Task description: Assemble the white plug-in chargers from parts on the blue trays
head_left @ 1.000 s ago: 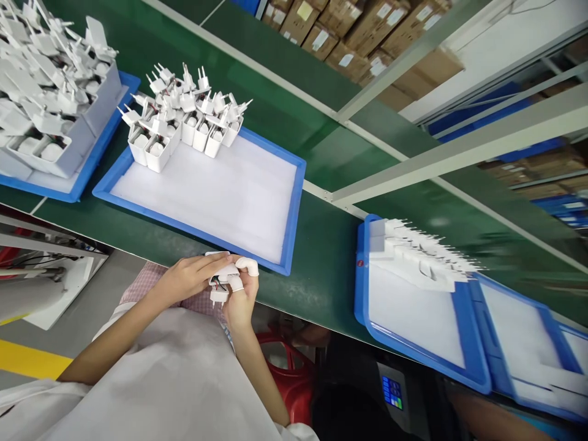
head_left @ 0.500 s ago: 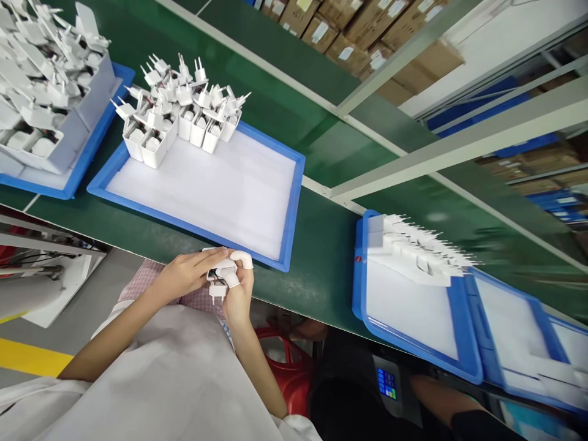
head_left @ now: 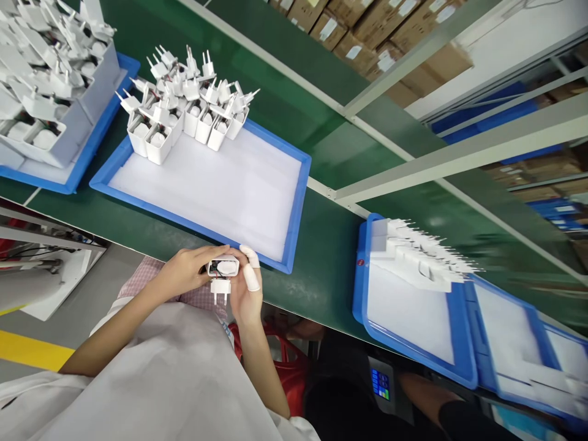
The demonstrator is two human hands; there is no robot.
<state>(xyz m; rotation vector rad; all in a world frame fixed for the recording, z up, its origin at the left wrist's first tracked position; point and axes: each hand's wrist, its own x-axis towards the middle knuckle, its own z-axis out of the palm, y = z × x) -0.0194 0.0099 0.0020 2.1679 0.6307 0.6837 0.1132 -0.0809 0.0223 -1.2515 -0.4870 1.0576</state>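
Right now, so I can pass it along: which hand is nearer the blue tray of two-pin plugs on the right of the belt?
The right hand is nearer, to the left of the blue tray of two-pin plugs. The left hand is farther, on the right hand's far side.

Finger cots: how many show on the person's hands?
2, both on the right hand: the upper finger cot and the lower finger cot. Others may be hidden behind the left hand.

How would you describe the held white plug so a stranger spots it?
At the green conveyor belt's near edge, below a blue-framed tray, the left hand and right hand meet. Between them sits a white two-pin plug, the only one held.
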